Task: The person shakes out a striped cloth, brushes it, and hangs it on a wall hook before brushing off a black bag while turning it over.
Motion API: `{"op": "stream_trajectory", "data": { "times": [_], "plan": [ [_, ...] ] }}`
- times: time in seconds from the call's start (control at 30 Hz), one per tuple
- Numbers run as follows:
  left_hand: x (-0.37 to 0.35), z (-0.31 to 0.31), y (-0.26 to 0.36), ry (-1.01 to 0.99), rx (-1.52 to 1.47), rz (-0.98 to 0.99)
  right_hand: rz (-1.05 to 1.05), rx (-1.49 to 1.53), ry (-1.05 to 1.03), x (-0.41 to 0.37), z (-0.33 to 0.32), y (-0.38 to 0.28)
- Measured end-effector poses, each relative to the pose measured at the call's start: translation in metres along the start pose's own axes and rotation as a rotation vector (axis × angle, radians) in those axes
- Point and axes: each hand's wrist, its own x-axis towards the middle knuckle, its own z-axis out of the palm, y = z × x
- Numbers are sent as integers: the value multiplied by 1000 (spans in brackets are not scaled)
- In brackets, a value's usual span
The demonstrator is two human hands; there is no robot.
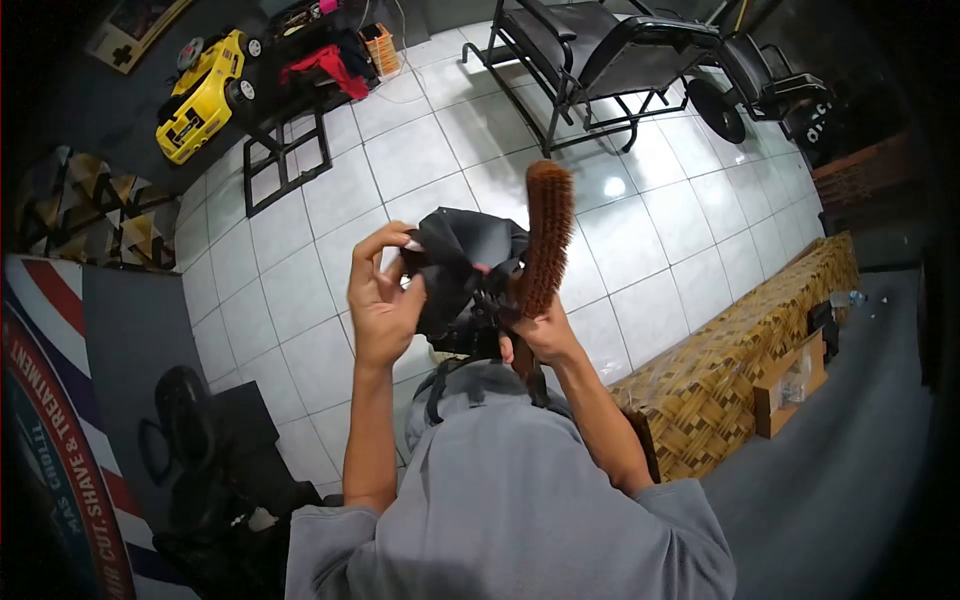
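Observation:
My left hand (384, 298) is closed on the edge of a black, soft, slightly glossy item (466, 240), pinching it between thumb and fingers. It looks like folded cloth or a pouch; I cannot make out which. My right hand (545, 333) grips a brush (548, 235) with brown bristles, its head standing upright and its bristles facing right. Part of the black item, with what look like straps or clips, lies against the right hand, whose fingers are partly hidden. Both hands are in front of my body, above the tiled floor.
Black reclining chair (640, 50) stands at the back. Yellow toy car (205, 95) and black metal frame (287, 165) are at the upper left. Woven-pattern bench (690, 405) and cardboard box (772, 400) are on the right. A barber sign (60, 440) stands at the left.

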Motion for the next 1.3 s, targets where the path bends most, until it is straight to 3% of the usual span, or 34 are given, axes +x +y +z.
{"op": "stream_trajectory", "data": {
  "times": [0.1,0.2,0.23,0.33,0.37,0.47,0.57,0.67,0.77,0.87,0.9,0.97,1.0,1.07,1.1,1.2,1.23,1.27,1.3],
  "plan": [
    [-12,14,-17,89,26,-124,-232,-256,45,9,4,-10],
    [-26,19,-29,-85,170,-278,-352,-720,101,13,17,-24],
    [-32,24,-34,17,-54,-459,-364,-847,132,13,20,-26],
    [-34,25,-34,61,-253,-675,-345,-1199,248,10,20,-26],
    [-34,26,-36,55,-293,-657,-341,-1310,274,9,20,-27],
    [-33,14,-38,-121,-345,-707,-306,-1376,317,3,27,-28],
    [-32,20,-36,-156,-274,-617,-211,-1493,337,-2,27,-29],
    [-37,18,-36,-220,-385,-608,-171,-1473,265,-3,18,-34],
    [-41,18,-46,-64,-598,-726,-237,-1054,55,-2,8,-48],
    [-42,18,-41,-89,-694,-770,41,-975,-22,-7,-4,-62],
    [-43,18,-44,-120,-669,-782,31,-1172,-49,-6,-11,-59],
    [-44,17,-50,-179,-613,-797,-192,-1195,-53,1,-6,-50],
    [-44,17,-51,-154,-606,-788,-304,-1203,-49,3,-5,-48],
    [-42,20,-47,-109,-596,-766,-96,-1019,15,0,-1,-50],
    [-43,20,-45,-90,-526,-745,-116,-976,64,0,-5,-39],
    [-37,25,-51,-93,36,-333,-147,-1029,247,3,0,-25],
    [-34,41,-27,81,-7,-378,-152,-1051,320,3,0,-19],
    [-39,38,-36,156,461,-43,-158,-1075,392,3,1,-16],
    [-44,35,-36,179,626,130,-227,-1070,428,4,2,-17]
  ]
}}
